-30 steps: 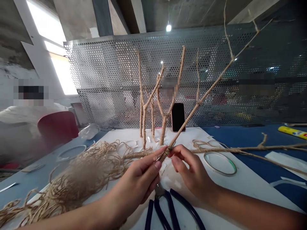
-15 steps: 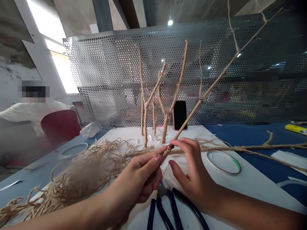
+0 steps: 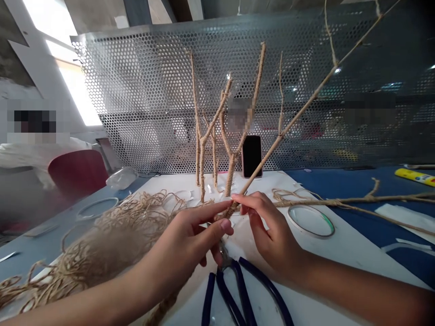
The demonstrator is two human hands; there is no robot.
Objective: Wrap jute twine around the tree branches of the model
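Note:
A long forked branch (image 3: 301, 112) slants up to the right, its lower part wound with twine (image 3: 232, 209). My left hand (image 3: 200, 240) is closed on the wound part, thumb on top and forefinger laid along it. At the upper edge of the winding, my right hand (image 3: 268, 222) pinches the branch with its fingertips; the thumb is largely hidden. Below my hands the branch's wrapped lower end (image 3: 165, 308) shows past my left wrist. Dark-blue-handled pliers (image 3: 238, 290) lie under both hands, their jaws partly covered by my left fingers.
A loose heap of twine (image 3: 112, 244) spreads at the left. Several twine-wrapped branches (image 3: 203, 167) stand behind, near a propped phone (image 3: 252, 156). Another wrapped branch (image 3: 322, 200) lies across the board beside a tape roll (image 3: 311, 222). A perforated metal screen (image 3: 152, 99) closes the back. A person sits far left.
My right thumb and fingers have come together onto the branch at the winding, from a more spread pose. My left grip has loosened slightly. The view has shifted a little.

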